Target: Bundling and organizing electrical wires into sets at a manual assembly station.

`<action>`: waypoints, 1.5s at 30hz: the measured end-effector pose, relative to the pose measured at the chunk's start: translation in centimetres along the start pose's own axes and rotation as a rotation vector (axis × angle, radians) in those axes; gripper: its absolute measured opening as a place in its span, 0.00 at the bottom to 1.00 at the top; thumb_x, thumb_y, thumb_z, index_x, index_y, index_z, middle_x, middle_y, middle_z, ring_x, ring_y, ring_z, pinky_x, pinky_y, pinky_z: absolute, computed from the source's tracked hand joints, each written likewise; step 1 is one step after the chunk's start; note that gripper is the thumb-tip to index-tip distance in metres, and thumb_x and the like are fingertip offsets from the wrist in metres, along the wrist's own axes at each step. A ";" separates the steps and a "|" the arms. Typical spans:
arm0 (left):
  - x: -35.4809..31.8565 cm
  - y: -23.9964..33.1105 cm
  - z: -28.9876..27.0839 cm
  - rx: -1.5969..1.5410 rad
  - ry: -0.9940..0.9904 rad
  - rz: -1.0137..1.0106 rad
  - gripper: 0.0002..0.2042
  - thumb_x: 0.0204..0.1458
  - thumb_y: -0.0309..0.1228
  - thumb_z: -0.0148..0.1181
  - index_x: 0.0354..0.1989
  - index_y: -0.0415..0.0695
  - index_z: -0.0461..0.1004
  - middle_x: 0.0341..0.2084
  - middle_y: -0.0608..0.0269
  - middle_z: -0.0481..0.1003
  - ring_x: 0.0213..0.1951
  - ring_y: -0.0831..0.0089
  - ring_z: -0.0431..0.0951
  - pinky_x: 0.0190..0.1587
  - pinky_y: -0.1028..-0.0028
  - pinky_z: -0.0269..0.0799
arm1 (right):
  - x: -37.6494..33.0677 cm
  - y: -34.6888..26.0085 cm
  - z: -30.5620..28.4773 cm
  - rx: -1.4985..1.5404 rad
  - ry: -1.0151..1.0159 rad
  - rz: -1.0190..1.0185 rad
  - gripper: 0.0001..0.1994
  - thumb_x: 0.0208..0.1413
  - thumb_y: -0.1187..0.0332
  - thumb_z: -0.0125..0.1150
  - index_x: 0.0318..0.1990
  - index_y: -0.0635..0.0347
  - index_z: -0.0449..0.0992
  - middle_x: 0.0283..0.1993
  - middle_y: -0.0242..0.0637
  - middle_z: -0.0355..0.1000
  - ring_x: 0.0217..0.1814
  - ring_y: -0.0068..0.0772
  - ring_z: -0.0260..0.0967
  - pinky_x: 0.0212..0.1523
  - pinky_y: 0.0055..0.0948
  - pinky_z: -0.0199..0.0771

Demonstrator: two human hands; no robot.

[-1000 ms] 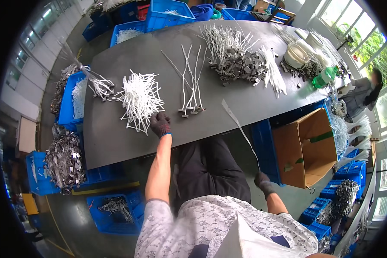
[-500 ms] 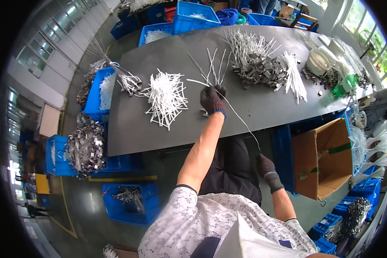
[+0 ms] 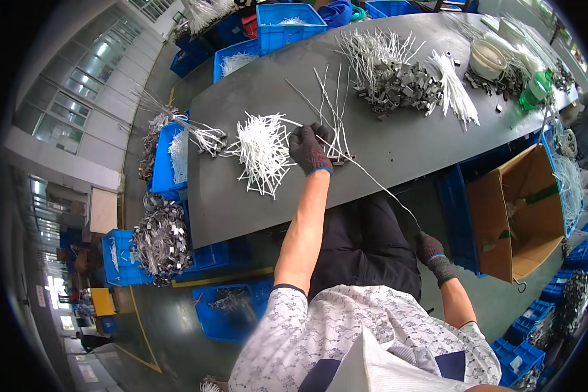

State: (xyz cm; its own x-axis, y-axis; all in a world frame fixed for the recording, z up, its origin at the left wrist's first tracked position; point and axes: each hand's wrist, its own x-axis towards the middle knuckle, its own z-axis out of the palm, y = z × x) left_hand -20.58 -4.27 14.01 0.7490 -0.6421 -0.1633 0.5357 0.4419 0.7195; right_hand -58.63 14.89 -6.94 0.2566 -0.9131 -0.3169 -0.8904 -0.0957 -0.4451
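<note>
My left hand [image 3: 310, 149], in a dark knit glove, is closed on a thin white wire [image 3: 379, 181] above the table. A thicker white tube-like end sticks out from its fingers toward a pile of short white tubes [image 3: 262, 150]. The wire runs down past the table edge to my gloved right hand [image 3: 431, 248], whose fingers are closed around its lower end near my lap. Just right of my left hand, several loose wires [image 3: 338, 114] with small dark metal blocks [image 3: 339, 159] at their near ends lie on the table.
Farther right on the grey table [image 3: 242, 212] are a heap of wires with dark blocks [image 3: 402, 88], a bundle of white tubes [image 3: 456, 91], a white bowl [image 3: 487, 60] and a green bottle [image 3: 536, 90]. An open cardboard box [image 3: 519, 219] stands right of my legs; blue bins [image 3: 119, 264] stand left.
My left hand has moved left, off the loose wires toward the tube pile, uncovering the dark blocks. My right hand still grips the wire's lower end. The whole view has shifted.
</note>
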 end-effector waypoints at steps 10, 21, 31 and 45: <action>-6.7 -2.5 -3.3 0.429 -0.353 -0.340 0.09 0.62 0.34 0.62 0.39 0.41 0.76 0.28 0.60 0.81 0.28 0.70 0.83 0.35 0.71 0.82 | -2.7 2.5 0.9 -0.060 -0.135 0.051 0.14 0.62 0.60 0.53 0.44 0.59 0.79 0.44 0.54 0.79 0.48 0.60 0.76 0.48 0.52 0.76; -13.2 -5.1 -5.1 0.969 -0.802 -0.230 0.13 0.59 0.35 0.66 0.41 0.36 0.82 0.33 0.64 0.82 0.35 0.77 0.79 0.44 0.76 0.76 | 3.4 -15.7 -11.6 0.931 0.377 -0.284 0.11 0.65 0.67 0.52 0.47 0.63 0.76 0.35 0.45 0.76 0.35 0.40 0.75 0.33 0.31 0.74; -15.3 -6.5 -8.9 0.879 -0.694 -0.041 0.13 0.59 0.36 0.67 0.39 0.36 0.81 0.27 0.63 0.82 0.31 0.80 0.77 0.35 0.74 0.74 | 9.5 -15.6 -6.8 0.604 0.313 -0.339 0.19 0.56 0.75 0.59 0.55 0.67 0.68 0.45 0.52 0.76 0.47 0.56 0.76 0.45 0.42 0.77; 3.8 -7.8 -6.0 1.054 -0.466 -0.549 0.16 0.61 0.42 0.59 0.34 0.39 0.80 0.24 0.58 0.78 0.21 0.70 0.77 0.26 0.69 0.75 | 35.9 -11.3 -13.1 0.101 0.971 -0.033 0.33 0.60 0.47 0.61 0.66 0.58 0.64 0.39 0.41 0.78 0.24 0.37 0.74 0.25 0.38 0.73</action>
State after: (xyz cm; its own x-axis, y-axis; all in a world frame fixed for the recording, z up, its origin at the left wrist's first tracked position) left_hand -19.61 -6.36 3.68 0.2064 -0.8344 -0.5110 0.0021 -0.5219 0.8530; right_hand -44.30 -22.03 -2.31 -0.1806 -0.8444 0.5044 -0.8405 -0.1338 -0.5250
